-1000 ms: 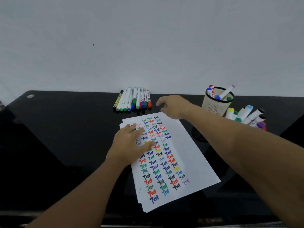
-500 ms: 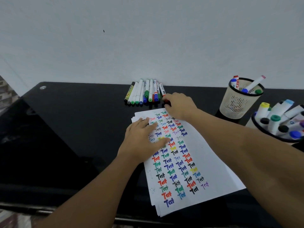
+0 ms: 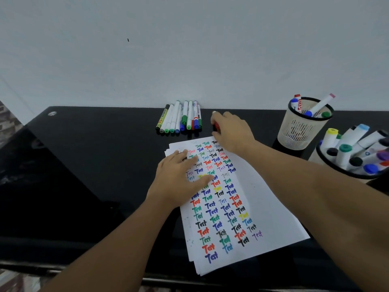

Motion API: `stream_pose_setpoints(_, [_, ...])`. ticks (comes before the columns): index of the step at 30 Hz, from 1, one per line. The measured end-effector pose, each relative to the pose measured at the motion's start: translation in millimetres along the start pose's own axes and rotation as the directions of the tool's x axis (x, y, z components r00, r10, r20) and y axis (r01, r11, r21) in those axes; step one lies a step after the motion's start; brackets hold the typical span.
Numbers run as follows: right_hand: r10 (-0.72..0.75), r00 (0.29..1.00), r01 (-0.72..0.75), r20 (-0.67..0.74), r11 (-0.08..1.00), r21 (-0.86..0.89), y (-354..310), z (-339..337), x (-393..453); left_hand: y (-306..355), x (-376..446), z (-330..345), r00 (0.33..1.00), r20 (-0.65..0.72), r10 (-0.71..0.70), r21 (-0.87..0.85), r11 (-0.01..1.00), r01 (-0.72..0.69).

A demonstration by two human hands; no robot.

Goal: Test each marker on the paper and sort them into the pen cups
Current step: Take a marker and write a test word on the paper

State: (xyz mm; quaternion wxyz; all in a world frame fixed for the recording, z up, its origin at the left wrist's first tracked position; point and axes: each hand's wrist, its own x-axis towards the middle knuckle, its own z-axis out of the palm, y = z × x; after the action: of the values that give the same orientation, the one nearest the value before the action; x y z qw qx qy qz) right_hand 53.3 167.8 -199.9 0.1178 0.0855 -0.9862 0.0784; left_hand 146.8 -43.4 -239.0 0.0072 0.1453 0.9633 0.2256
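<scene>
Black glossy desk (image 3: 88, 165) against a white wall (image 3: 189, 49). Right hand (image 3: 231, 131) curls round a red-capped marker (image 3: 216, 125), just off the paper stack's (image 3: 269, 207) far edge, beside the marker row (image 3: 181, 120) at the desk's back edge. Left hand (image 3: 179, 182) flat on the paper, fingers straight. White mesh cup (image 3: 303, 127) and black cup (image 3: 353, 173) at right, near the edge; bare desk left.
</scene>
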Motion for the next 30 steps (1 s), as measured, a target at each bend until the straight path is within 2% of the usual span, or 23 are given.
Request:
stream_pose_setpoints(4, [-0.041, 0.965, 0.068, -0.260, 0.993, 0.096, -1, -14, -13, 1, 1, 0, 1.000, -0.011, 0.005, 0.006, 1.000, -0.005])
stream_pose_setpoints(6, [-0.021, 0.944, 0.082, -0.328, 0.981, 0.174, -1, -21, -23, 0, 0, 1, 1.000, -0.015, 0.007, 0.004, 1.000, -0.007])
stream_pose_setpoints(11, [-0.093, 0.881, 0.146, -0.463, 0.986, 0.080, 1, -31, -54, 3, 0, -1, 1.000, -0.017, 0.002, 0.011, 1.000, -0.002])
stream_pose_setpoints(13, [-0.145, 0.906, 0.202, -0.397, 0.974, 0.105, -1, -40, -66, 3, 0, -2, 0.999, -0.032, 0.012, 0.008, 1.000, -0.012])
stream_pose_setpoints(17, [-0.174, 0.979, 0.178, -0.102, 0.983, 0.032, -6, -47, -85, 4, -2, -2, 0.999, -0.052, 0.016, 0.004, 1.000, -0.015])
stream_pose_setpoints(22, [-0.095, 0.981, 0.066, 0.168, 0.983, 0.173, -9, -34, -103, 7, -6, -4, 0.993, -0.105, 0.052, -0.015, 0.998, -0.054])
stream_pose_setpoints(26, [-0.171, 0.955, 0.170, 0.244, 0.985, 0.026, -8, -29, -104, 9, -8, -5, 0.983, -0.145, 0.111, -0.005, 0.994, -0.113])
stream_pose_setpoints(30, [-0.214, 0.931, 0.233, 0.295, 0.972, -0.030, -11, -31, -106, 8, -9, -4, 0.967, -0.175, 0.184, 0.007, 0.983, -0.186])
